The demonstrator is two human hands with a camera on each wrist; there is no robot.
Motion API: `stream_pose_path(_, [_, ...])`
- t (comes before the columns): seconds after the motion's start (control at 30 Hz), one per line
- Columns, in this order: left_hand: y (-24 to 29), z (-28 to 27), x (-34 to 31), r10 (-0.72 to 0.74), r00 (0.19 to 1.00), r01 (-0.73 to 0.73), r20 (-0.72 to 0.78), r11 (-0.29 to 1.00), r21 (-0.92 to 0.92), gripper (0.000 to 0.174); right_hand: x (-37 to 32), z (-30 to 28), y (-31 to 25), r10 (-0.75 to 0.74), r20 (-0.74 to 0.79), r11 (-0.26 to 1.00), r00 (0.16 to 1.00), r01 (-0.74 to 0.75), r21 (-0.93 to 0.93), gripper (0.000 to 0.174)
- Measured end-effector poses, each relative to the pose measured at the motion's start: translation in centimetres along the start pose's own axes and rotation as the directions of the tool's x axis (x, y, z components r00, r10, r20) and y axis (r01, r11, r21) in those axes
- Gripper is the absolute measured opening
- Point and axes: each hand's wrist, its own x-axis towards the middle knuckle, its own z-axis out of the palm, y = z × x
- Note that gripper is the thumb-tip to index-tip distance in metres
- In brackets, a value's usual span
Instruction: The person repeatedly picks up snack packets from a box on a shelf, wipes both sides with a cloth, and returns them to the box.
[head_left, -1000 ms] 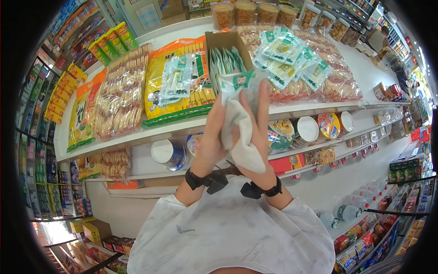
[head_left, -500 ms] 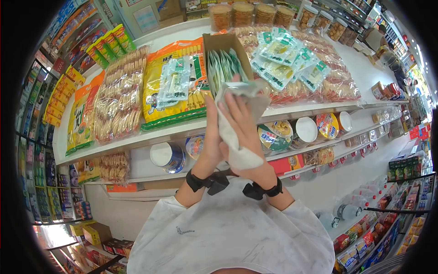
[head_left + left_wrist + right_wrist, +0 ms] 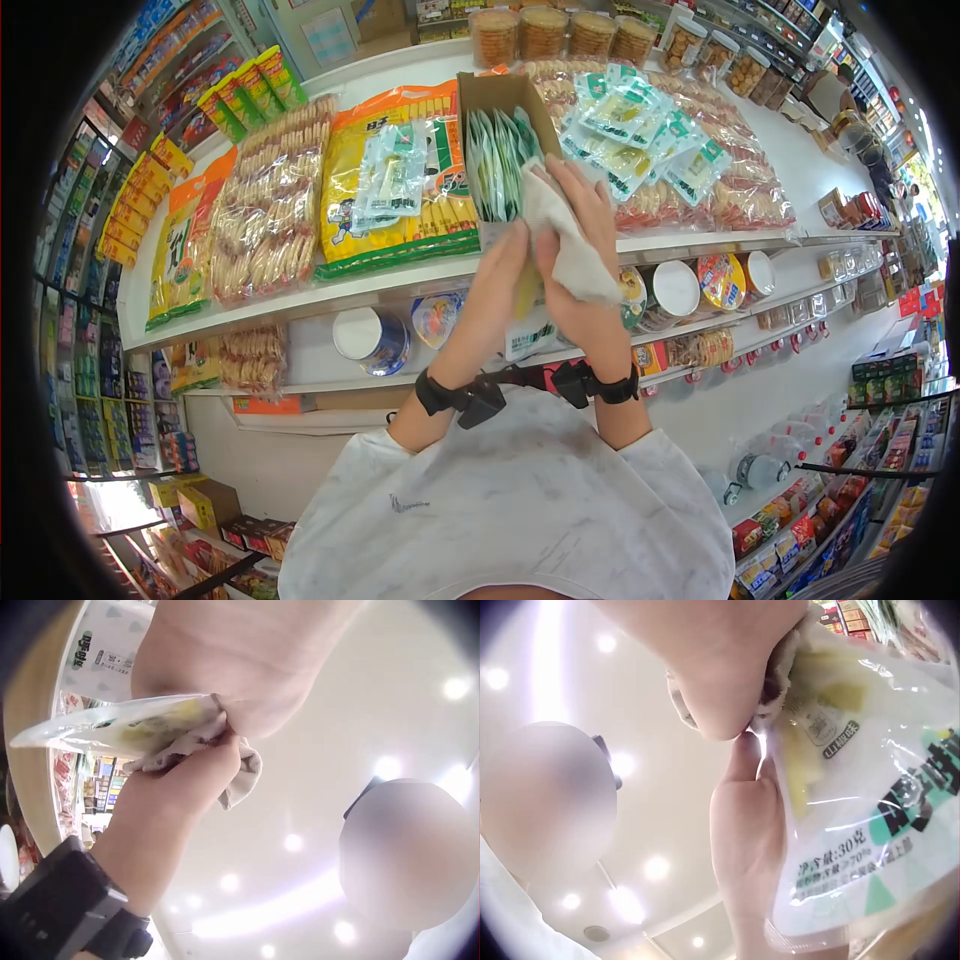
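A white cloth (image 3: 575, 255) is gripped in my right hand (image 3: 588, 235), just in front of an open cardboard box (image 3: 545, 125) of upright green-and-white packets (image 3: 495, 165). Close beside it, my left hand (image 3: 492, 290) holds a clear-and-green packet (image 3: 528, 335), which hangs between the two hands. In the left wrist view this packet (image 3: 142, 727) is tilted, with the cloth (image 3: 244, 780) bunched against it. The right wrist view has the packet (image 3: 855, 817) broad and near, its edge by my left thumb (image 3: 746, 757); my left fingertips are mostly hidden.
Loose packets lie on the yellow bag (image 3: 395, 180) left of the box and in a pile (image 3: 645, 130) to its right. Bagged snacks (image 3: 265, 200) cover the shelf, with jars (image 3: 590, 35) behind. Tubs (image 3: 370, 340) stand on the shelf below.
The packet has gone from upright above the hands to hanging below them. The cloth has moved right and down with my right hand, and my left hand has shifted slightly right.
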Motion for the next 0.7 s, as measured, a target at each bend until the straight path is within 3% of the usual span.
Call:
stream_pose_path(0.1, [1.2, 0.5, 0.4, 0.058, 0.994, -0.079, -0.093, 0.967, -0.241, 0.049, -1.4, 0.5, -0.4, -0.034, 0.112, 0.999, 0.993, 0.036, -0.023, 0.047])
stream_pose_path(0.13, [1.8, 1.3, 1.0, 0.245, 0.964, -0.265, -0.106, 0.923, -0.277, 0.051, -2.2, 0.7, -0.8, -0.062, 0.178, 0.998, 0.982, 0.061, 0.014, 0.050])
stream_pose_path(0.23, [3.5, -1.8, 1.9, 0.215, 0.972, -0.237, -0.099, 0.895, -0.378, 0.051, -4.0, 0.5, -1.9, -0.143, 0.296, 0.977, 0.944, 0.088, 0.193, 0.053])
stream_pose_path(0.33, [4.8, -3.7, 2.3, 0.257, 0.937, -0.336, -0.238, 0.848, -0.409, 0.052, -4.8, -0.4, -1.2, -0.240, 0.389, 0.941, 0.890, 0.115, 0.318, 0.047])
stream_pose_path(0.43, [5.2, -4.0, 1.8, 0.293, 0.921, -0.376, -0.257, 0.838, -0.395, 0.054, -6.1, -0.7, 1.2, 0.031, 0.306, 0.909, 0.952, -0.154, 0.387, 0.040])
stream_pose_path(0.47, [5.5, -3.4, 1.5, 0.293, 0.910, -0.389, -0.294, 0.850, -0.355, 0.052, -6.0, -0.9, 0.7, 0.244, 0.200, 0.781, 0.949, -0.315, 0.540, 0.041])
stream_pose_path(0.5, [5.5, -2.9, 1.3, 0.317, 0.890, -0.418, -0.328, 0.856, -0.304, 0.051, -6.3, -0.9, 0.4, 0.409, 0.215, 0.635, 0.887, -0.446, 0.630, 0.043])
stream_pose_path(0.57, [5.3, -1.7, 1.2, 0.359, 0.851, -0.458, -0.383, 0.864, -0.209, 0.049, -7.2, -0.9, 0.2, 0.681, 0.292, 0.264, 0.672, -0.596, 0.758, 0.046])
stream_pose_path(0.6, [5.0, -1.2, 1.0, 0.365, 0.846, -0.449, -0.389, 0.881, -0.150, 0.047, -8.2, 0.0, 1.1, 0.698, 0.321, 0.202, 0.640, -0.606, 0.769, 0.046])
stream_pose_path(0.7, [4.0, 0.0, 1.0, 0.395, 0.824, -0.454, -0.407, 0.890, -0.054, 0.046, -7.3, 0.1, -0.5, 0.615, 0.325, 0.440, 0.718, -0.655, 0.615, 0.044])
